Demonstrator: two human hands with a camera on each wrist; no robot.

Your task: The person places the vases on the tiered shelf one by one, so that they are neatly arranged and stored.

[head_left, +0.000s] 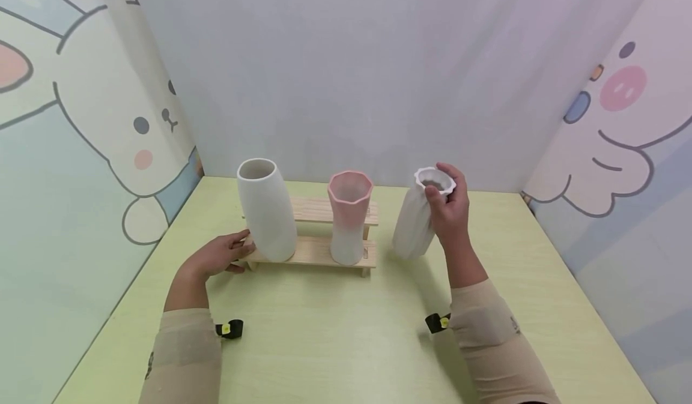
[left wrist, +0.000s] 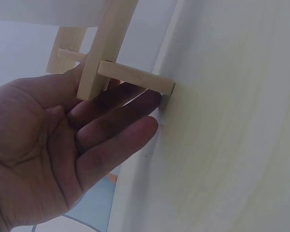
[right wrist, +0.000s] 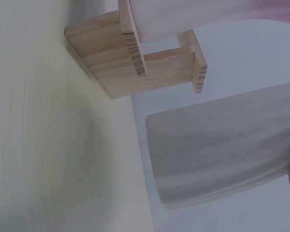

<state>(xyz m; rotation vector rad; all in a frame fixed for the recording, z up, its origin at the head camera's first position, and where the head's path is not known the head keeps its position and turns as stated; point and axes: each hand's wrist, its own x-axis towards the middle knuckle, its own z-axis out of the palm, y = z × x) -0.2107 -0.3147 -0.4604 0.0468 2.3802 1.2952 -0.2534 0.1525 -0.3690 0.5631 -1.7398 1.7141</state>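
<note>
My right hand (head_left: pixel 451 209) grips a white ribbed vase (head_left: pixel 412 227) at its scalloped rim, thumb at the opening. That vase (right wrist: pixel 222 145) hangs tilted to the right of a two-tier wooden stand (head_left: pixel 310 251), its base raised off the table in the right wrist view. My left hand (head_left: pixel 218 254) holds the left end of the stand's lower shelf, some fingers beneath the board (left wrist: pixel 108 48). A tall smooth white vase (head_left: pixel 267 215) and a pink-and-white vase (head_left: pixel 348 218) with an angular rim stand on the lower shelf.
The pale yellow table (head_left: pixel 335 332) carries the stand near its far edge. Behind it hangs a plain light curtain (head_left: pixel 351 80). Side panels with a cartoon rabbit (head_left: pixel 103 92) and a pink-nosed figure (head_left: pixel 659 92) border the table. Black wrist mounts (head_left: pixel 232 329) sit by both forearms.
</note>
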